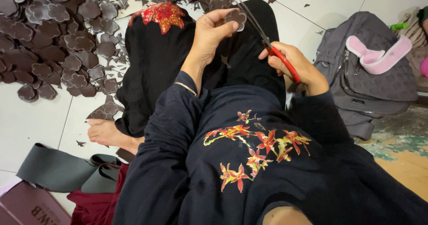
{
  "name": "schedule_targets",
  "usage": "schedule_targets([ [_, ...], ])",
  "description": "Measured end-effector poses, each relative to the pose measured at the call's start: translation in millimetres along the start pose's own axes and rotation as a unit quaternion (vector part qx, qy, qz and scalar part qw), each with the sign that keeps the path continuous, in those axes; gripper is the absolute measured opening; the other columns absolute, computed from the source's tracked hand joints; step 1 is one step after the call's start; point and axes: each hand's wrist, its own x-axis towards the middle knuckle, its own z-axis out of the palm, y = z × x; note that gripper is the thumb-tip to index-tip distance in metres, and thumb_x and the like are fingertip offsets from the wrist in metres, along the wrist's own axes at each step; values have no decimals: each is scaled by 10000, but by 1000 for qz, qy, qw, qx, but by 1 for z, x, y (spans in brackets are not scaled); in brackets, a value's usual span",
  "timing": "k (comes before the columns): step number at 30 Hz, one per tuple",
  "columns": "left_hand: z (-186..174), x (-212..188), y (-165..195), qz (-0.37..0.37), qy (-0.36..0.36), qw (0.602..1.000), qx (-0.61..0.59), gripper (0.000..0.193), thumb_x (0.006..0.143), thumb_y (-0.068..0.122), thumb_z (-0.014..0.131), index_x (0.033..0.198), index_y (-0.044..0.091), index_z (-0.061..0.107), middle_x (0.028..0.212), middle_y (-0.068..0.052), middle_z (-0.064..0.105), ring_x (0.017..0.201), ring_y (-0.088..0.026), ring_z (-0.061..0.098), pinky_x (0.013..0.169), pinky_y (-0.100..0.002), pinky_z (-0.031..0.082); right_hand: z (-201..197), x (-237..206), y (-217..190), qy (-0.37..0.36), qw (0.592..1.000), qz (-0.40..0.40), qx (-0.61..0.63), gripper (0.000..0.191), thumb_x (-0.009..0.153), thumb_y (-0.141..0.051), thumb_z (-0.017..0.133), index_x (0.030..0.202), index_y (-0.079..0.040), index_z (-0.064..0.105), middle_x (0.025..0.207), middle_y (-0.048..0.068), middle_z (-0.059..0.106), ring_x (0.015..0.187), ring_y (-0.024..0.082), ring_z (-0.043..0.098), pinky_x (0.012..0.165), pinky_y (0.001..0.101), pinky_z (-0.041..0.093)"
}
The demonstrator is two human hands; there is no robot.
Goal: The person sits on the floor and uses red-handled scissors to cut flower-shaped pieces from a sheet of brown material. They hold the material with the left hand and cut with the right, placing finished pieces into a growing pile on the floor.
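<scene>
With a large heap of cut brown flower shapes (53, 38) already on the tiled floor (31, 122), the left hand (209, 33) pinches one more flower piece (235, 18) above the lap while the right hand (294, 67) grips red-handled scissors (269, 44) trimming its edge.

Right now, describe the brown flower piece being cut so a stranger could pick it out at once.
Start at the black-clothed lap in the middle. Above it the left hand pinches one brown flower-shaped piece against the red-handled scissors in the right hand. Unlike the pile of cut flowers on the floor, it is held up.
</scene>
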Motion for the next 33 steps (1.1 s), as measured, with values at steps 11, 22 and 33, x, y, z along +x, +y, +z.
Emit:
schedule_targets([
  [11,3,-4,5,-7,-8,1000,6,307,880,23,814,1169,-47,736,994,-62,773,836,-85,684,741,-220,548,-7,-4,3,2,1000,21,-11,690,825,-748,635,1012,-86,675,641,-48,478,533,60,487,503,216,393],
  [22,1,-3,6,-12,-18,999,26,248,883,9,789,1125,-32,747,969,-53,773,826,-78,686,732,-217,545,-11,-5,9,-23,998,55,31,544,893,-621,664,934,-80,639,654,-49,489,492,33,473,462,192,382],
  [33,0,-4,3,-4,-26,999,20,226,884,-15,779,1107,-33,744,952,-54,766,805,-75,676,728,-219,546,-7,-6,7,-2,995,97,31,288,928,-348,596,864,-73,650,592,-35,509,439,42,468,424,196,386],
])
